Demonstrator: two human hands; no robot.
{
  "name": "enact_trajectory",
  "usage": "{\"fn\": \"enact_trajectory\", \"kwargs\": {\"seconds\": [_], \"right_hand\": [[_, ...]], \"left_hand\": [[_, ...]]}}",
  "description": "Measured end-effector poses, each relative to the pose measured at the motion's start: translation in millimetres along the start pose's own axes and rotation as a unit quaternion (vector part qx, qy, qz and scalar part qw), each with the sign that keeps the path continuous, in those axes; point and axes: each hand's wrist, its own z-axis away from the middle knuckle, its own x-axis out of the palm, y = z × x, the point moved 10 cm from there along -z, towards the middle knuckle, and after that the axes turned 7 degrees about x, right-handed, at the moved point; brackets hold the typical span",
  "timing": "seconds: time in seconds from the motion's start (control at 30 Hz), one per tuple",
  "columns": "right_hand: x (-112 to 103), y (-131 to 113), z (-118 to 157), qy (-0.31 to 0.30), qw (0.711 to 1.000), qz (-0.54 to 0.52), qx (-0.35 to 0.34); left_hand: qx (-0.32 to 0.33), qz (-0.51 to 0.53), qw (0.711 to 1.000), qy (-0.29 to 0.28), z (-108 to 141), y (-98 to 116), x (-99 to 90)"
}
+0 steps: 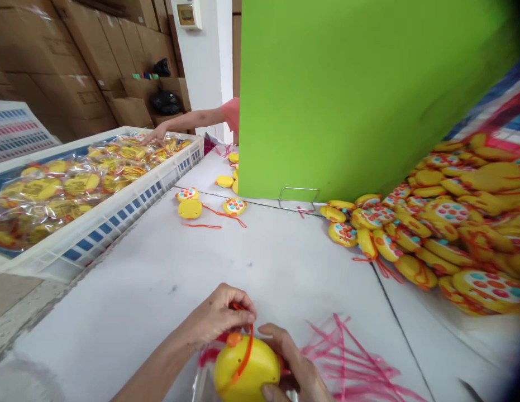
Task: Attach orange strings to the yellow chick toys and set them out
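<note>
Near the bottom centre, a yellow duck-shaped toy (pixel 253 371) with an orange beak is in my right hand (pixel 295 363), fingers and thumb around its right side. An orange cord (pixel 248 357) loops up across the toy, and my left hand (pixel 228 314) pinches its upper end above the beak. Beneath the toy lies clear plastic with a pink edge (pixel 209 354), mostly hidden. Thin pink strips (pixel 347 365) are spread on the table just right of my right hand.
A heap of yellow toys (pixel 452 223) covers the right side. A green board (pixel 347 100) stands behind the table (pixel 159 285). Several loose toys (pixel 190 209) lie mid-table. Another person's hand (pixel 159 132) reaches into a white crate (pixel 129 215) of bagged toys at left.
</note>
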Motion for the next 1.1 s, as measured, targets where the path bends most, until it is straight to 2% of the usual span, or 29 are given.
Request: {"fn": "enact_trajectory", "kwargs": {"seconds": [0.13, 0.23, 0.33, 0.4, 0.43, 0.47, 0.5, 0.53, 0.6, 0.63, 0.67, 0.7, 0.83, 0.9, 1.0, 1.1], "right_hand": [[6, -10, 2, -0.013, 0.998, -0.016, -0.055], [5, -11, 6, -0.005, 0.998, -0.01, -0.054], [-26, 0, 9, 0.095, 0.994, -0.061, 0.013], [-49, 5, 14, 0.159, 0.98, -0.111, 0.038], [-57, 6, 15, 0.176, 0.975, -0.127, 0.04], [-63, 6, 17, 0.187, 0.972, -0.137, 0.041], [-66, 7, 18, 0.193, 0.969, -0.145, 0.043], [-66, 8, 19, 0.194, 0.968, -0.154, 0.046], [-61, 15, 21, 0.186, 0.965, -0.174, 0.061], [-58, 19, 22, 0.187, 0.963, -0.184, 0.066], [-54, 23, 24, 0.188, 0.961, -0.19, 0.07], [-50, 27, 25, 0.187, 0.961, -0.191, 0.074], [-28, 40, 28, 0.162, 0.963, -0.199, 0.089], [-18, 41, 31, 0.159, 0.965, -0.189, 0.083], [-5, 49, 40, 0.186, 0.973, -0.11, 0.083], [-4, 64, 52, 0.234, 0.968, 0.013, 0.085]], "left_hand": [[-0.036, 0.05, 0.998, 0.009, 1, -28, 10.8], [-0.04, 0.054, 0.997, 0.035, 6, -30, 11.0], [-0.013, -0.003, 0.991, 0.132, 23, -25, -4.0], [0.054, -0.137, 0.974, 0.174, 40, -19, -4.0], [0.11, -0.229, 0.951, 0.174, 49, -15, 4.8], [0.186, -0.322, 0.917, 0.141, 57, -11, 24.4], [0.259, -0.407, 0.867, 0.127, 68, -11, 43.6], [0.311, -0.484, 0.806, 0.139, 80, -14, 58.1], [0.359, -0.58, 0.712, 0.168, 94, -29, 77.5], [0.368, -0.603, 0.684, 0.18, 97, -34, 82.3], [0.373, -0.613, 0.672, 0.182, 98, -39, 85.2], [0.374, -0.614, 0.673, 0.175, 97, -41, 86.5], [0.356, -0.597, 0.708, 0.122, 87, -39, 87.3], [0.366, -0.592, 0.708, 0.122, 90, -32, 89.1], [0.392, -0.573, 0.707, 0.131, 99, -23, 93.7], [0.394, -0.564, 0.715, 0.123, 104, -19, 98.1]]}}
